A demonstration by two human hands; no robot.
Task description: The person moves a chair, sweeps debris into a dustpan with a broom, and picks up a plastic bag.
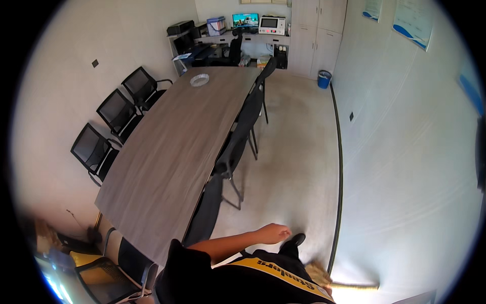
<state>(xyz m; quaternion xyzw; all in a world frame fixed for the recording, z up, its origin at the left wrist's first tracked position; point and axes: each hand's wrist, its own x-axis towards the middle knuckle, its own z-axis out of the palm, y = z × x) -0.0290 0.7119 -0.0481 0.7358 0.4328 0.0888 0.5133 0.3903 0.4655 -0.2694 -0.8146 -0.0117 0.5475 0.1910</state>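
My left arm reaches across my black and yellow shirt (263, 278), and my left hand (273, 234) hangs over the pale floor with its fingers curled and nothing visible in it. A dark shoe (298, 238) shows just to its right. At the lower right, a straw-coloured broom (318, 274) pokes out beside my torso, its pale handle (357, 287) running to the right along the floor by the wall. My right hand is hidden behind my body.
A long grey wooden table (172, 157) fills the left, with a glass ashtray (199, 80) at its far end. Black chairs (238, 137) line both sides. A blue bin (324, 79), cabinets and a desk with monitors (246, 20) stand at the back.
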